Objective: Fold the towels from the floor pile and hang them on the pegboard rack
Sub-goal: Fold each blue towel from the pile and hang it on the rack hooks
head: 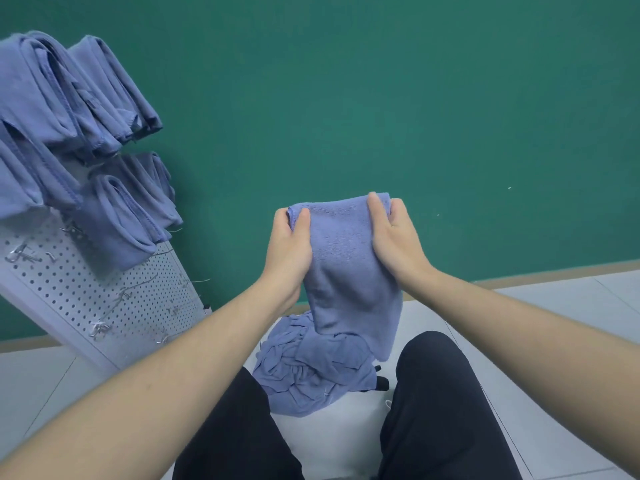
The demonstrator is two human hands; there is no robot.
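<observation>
Towel [341,271] up in the air — left hand [289,247] and right hand [398,240] each clamped on a top corner, above the pile [311,372]. Folded towels [69,116] hang on the pegboard [114,299] at left.

Soft matt terry-cloth towel [349,258]; perforated painted-metal pegboard rack [104,299]; smooth pale floor tiles [571,306].

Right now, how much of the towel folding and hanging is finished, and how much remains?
Done: several folded blue towels hang on the white pegboard rack. In hand: the left hand and right hand grip one folded blue towel. Left: a crumpled blue towel pile on the floor; some hooks look free.
</observation>
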